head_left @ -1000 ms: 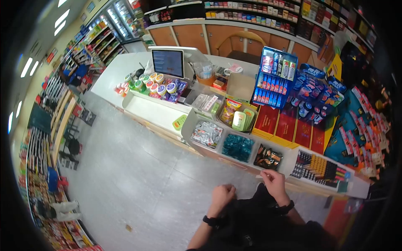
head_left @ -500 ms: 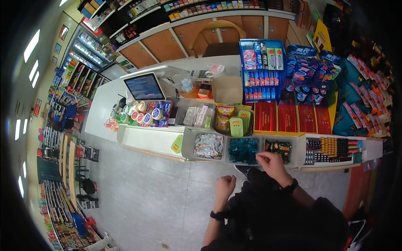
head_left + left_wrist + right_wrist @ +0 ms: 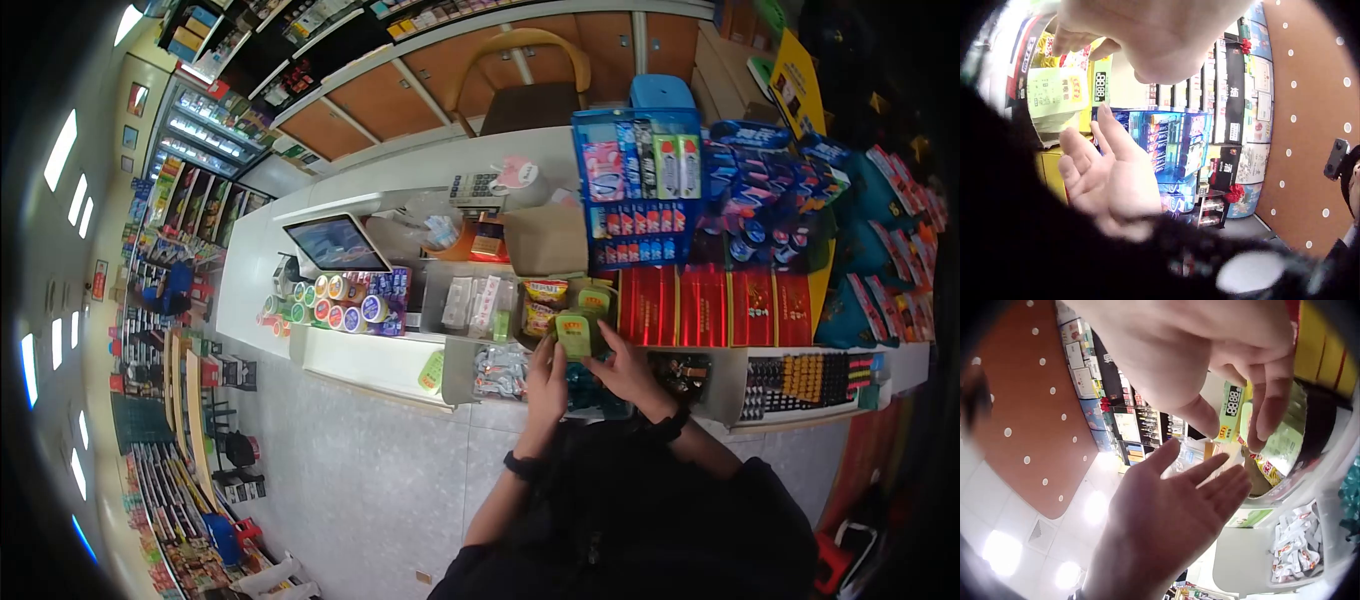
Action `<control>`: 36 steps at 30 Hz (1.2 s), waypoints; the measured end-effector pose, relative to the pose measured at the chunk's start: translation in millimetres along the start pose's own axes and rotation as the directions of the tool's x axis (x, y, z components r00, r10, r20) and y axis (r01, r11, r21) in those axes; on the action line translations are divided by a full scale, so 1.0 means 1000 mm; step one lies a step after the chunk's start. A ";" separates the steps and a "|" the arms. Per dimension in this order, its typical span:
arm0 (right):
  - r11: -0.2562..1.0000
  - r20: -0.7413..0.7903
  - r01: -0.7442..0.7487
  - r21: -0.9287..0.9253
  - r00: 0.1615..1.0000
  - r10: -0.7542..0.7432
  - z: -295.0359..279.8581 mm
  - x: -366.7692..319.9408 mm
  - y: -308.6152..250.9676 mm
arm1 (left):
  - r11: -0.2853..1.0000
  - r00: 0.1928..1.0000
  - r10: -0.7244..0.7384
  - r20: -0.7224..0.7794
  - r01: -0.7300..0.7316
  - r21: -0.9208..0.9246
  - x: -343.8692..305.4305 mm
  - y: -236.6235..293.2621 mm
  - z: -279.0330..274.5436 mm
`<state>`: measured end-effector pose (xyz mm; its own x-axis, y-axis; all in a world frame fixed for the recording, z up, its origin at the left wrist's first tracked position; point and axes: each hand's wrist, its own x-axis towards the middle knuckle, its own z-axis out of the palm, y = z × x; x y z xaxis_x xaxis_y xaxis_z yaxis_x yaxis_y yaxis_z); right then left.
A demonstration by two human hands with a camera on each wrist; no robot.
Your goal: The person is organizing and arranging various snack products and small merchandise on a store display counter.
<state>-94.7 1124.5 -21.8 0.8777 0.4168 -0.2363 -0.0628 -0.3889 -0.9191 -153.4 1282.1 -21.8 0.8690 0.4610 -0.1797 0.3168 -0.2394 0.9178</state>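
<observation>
In the head view, a flat pale-green packet [image 3: 574, 338] with red-and-yellow lettering stands at the front of an open cardboard box [image 3: 545, 247]. My left hand [image 3: 547, 383] is at the packet's left side, fingers pointing forward. My right hand [image 3: 632, 372] is at its right side, fingertips right at the packet's edge. The right wrist view shows my right hand's fingers slightly bent over the green packet [image 3: 1285, 434], while the left palm [image 3: 1175, 509] faces it with fingers extended. Behind the packet, a yellow snack bag [image 3: 543, 292] and another green packet [image 3: 594, 299] sit in the box.
Bins of silver sachets [image 3: 499, 372] and dark wrapped items [image 3: 680, 374] line the counter front. A blue gum rack [image 3: 640, 180] rises behind red boxes [image 3: 700, 305] to the right. Further left are round tubs [image 3: 352, 318], a screen [image 3: 335, 243] and another green packet [image 3: 431, 371].
Both hands have moved forward from in front of the counter to either side of the green packet at the box. The head view has shifted closer over the counter.
</observation>
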 end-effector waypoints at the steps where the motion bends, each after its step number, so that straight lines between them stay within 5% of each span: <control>1: 0.997 -0.002 0.014 0.081 1.000 -0.014 0.008 0.004 0.004 | 1.000 0.999 -0.014 0.036 0.015 -0.017 0.010 -0.003 0.006; 2: 0.997 0.010 0.027 0.075 1.000 -0.027 0.012 0.008 0.006 | 0.999 0.997 -0.026 0.072 0.029 -0.036 0.020 -0.006 0.009; 4: 0.934 0.114 -0.230 0.273 0.972 0.206 0.014 0.012 -0.005 | 0.988 0.987 -0.094 0.128 0.108 -0.109 0.030 -0.004 0.007; 6: 0.934 0.113 -0.268 0.238 0.962 0.247 0.014 0.015 -0.013 | 0.935 0.914 -0.254 0.316 0.316 -0.163 0.039 -0.016 0.005; 10: 0.919 0.105 -0.335 0.209 0.942 0.320 0.018 0.014 -0.032 | 0.939 0.873 -0.191 0.448 0.295 -0.175 0.048 -0.030 -0.005; 15: 0.930 -0.092 -0.148 0.335 0.978 0.188 0.041 -0.004 -0.081 | 0.949 0.900 -0.054 0.432 0.181 -0.258 0.038 0.036 -0.047; 17: 0.920 -0.165 -0.069 0.386 0.976 0.142 0.051 0.003 -0.076 | 0.978 0.943 0.184 0.277 -0.148 -0.147 0.054 0.042 -0.057; 20: 0.904 -0.228 0.053 0.425 0.972 0.050 0.059 0.027 -0.087 | 0.936 0.878 0.337 0.341 -0.352 -0.019 0.083 0.074 -0.077; 22: 0.911 -0.338 0.226 0.344 0.935 -0.105 0.063 0.047 -0.089 | 0.947 0.872 0.305 0.383 -0.320 -0.026 0.101 0.086 -0.077; 26: 0.936 -0.360 0.260 0.237 0.918 -0.164 0.055 0.094 -0.086 | 0.930 0.888 0.363 0.283 -0.330 -0.159 0.143 0.072 -0.044; 28: 0.914 -0.376 0.290 0.283 0.911 -0.172 0.051 0.114 -0.088 | 0.931 0.865 0.213 0.454 -0.039 -0.363 0.158 0.075 -0.035; 30: 0.934 -0.422 0.357 0.002 0.847 -0.323 0.050 0.137 -0.071 | 0.916 0.866 0.244 0.437 -0.058 -0.397 0.171 0.069 -0.023; 31: 0.929 -0.382 0.315 0.196 0.897 -0.223 0.051 0.142 -0.071 | 0.921 0.865 0.222 0.450 -0.035 -0.387 0.177 0.068 -0.018; 36: 0.945 -0.317 0.298 0.137 0.917 -0.243 0.052 0.159 -0.063 | 0.922 0.913 0.093 0.398 0.071 -0.380 0.185 0.062 -0.006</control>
<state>24.7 1257.8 -17.7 0.9705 0.2159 0.1070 0.1373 -0.1306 -0.9819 25.0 1357.7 3.8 0.9740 0.0587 -0.2190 0.2095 0.1366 0.9682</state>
